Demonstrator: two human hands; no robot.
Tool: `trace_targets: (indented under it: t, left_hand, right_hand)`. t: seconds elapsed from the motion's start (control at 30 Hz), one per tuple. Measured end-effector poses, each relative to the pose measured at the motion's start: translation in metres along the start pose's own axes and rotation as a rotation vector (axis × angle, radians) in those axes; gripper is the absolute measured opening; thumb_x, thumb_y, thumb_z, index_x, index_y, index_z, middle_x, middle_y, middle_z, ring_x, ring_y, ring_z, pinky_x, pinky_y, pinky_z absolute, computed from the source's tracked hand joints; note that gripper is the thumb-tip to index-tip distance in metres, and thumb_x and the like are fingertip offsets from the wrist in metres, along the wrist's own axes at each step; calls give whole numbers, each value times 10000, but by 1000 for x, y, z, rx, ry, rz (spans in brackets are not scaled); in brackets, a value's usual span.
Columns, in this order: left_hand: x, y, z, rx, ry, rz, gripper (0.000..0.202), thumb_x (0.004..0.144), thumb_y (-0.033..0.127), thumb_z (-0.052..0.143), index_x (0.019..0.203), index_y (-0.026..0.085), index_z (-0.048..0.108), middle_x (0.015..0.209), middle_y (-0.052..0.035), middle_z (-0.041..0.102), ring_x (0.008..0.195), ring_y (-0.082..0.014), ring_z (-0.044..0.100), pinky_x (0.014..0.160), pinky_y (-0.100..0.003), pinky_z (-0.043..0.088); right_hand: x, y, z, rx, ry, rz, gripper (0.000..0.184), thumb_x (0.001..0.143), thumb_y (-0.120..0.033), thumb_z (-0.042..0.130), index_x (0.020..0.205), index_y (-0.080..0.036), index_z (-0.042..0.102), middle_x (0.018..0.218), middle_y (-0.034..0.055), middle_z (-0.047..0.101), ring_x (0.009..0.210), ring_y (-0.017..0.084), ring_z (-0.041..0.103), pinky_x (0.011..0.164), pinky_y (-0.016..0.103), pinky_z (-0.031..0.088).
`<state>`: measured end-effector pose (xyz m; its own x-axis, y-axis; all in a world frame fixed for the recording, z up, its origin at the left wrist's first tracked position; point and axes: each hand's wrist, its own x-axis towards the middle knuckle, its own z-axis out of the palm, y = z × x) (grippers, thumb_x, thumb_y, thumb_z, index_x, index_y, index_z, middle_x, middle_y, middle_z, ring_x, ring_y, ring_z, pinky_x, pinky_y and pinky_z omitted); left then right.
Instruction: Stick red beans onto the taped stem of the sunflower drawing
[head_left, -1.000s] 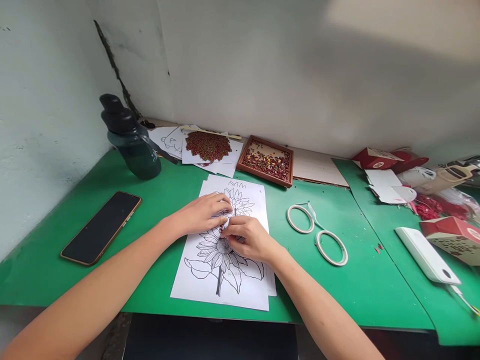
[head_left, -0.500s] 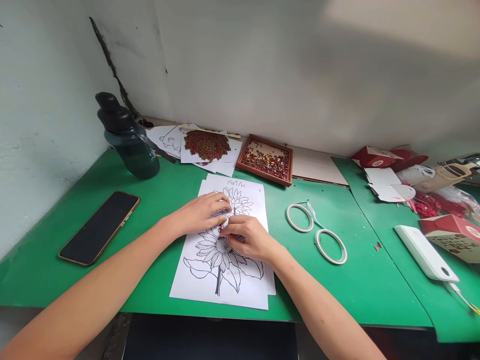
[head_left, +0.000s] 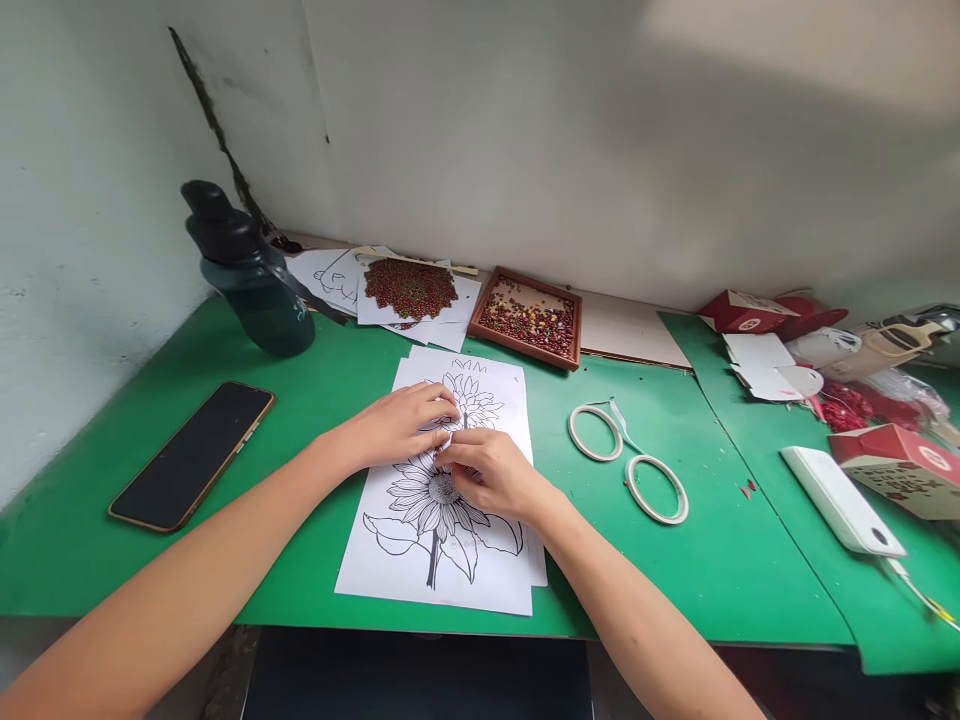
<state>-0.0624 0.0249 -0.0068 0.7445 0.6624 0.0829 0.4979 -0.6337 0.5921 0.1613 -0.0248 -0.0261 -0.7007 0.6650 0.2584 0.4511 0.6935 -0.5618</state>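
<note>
Paper (head_left: 439, 525) printed with sunflowers lies on the green desk (head_left: 727, 570), likely light and easily creased, best steadied by its margins. Above it, left hand (head_left: 409, 420) fingers curve, right hand (head_left: 491, 470) fingers bunch; I cannot tell what they pinch.

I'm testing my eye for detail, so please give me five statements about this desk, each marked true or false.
1. The left hand and the right hand are both over the sunflower drawing. True.
2. The bottle stands beyond the phone. True.
3. The phone lies on the drawing. False: it lies on the green tabletop.
4. Scissors lie just right of the drawing. False: two white rings lie there.
5. A brown tray holds many small pieces. True.
</note>
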Motion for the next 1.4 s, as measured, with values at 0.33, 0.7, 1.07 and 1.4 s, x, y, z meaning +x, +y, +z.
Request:
trace_targets:
  t: [0.33,0.7,1.07,1.4]
  left_hand:
    - [1,0,0,10,-27,-19,241,1034,332,539,1230,269,665,1345,-61,613,1244,-250,595,1034,-415,505]
    - [1,1,-1,11,-28,-21,229,1028,293,542,1217,261,668,1330,-60,619,1230,-248,598,1023,-409,506]
    - [0,2,-3,-47,-41,-34,253,1048,286,484,1214,266,674,1329,-51,612,1247,-235,579,1028,-398,487]
    - [0,0,-6,-119,-101,-56,471,851,385,771,1296,291,649,1366,-53,586,1276,-286,547,1068,-440,464]
  right_hand:
    - [0,0,1,-17,1,-2,341,796,-13,546,1010,-220,713,910,30,726,806,189,656,732,284,494]
    - [-1,-3,-1,-1,1,56,423,782,-16,544,1139,-217,651,821,2,677,758,187,613,696,273,452]
    - [-2,-2,-3,34,151,60,525,797,-30,498,1272,-246,548,728,-50,568,661,150,513,648,265,404]
    - [-2,3,-4,77,486,177,378,925,-85,481,1259,-252,542,741,-54,537,641,122,476,647,267,426]
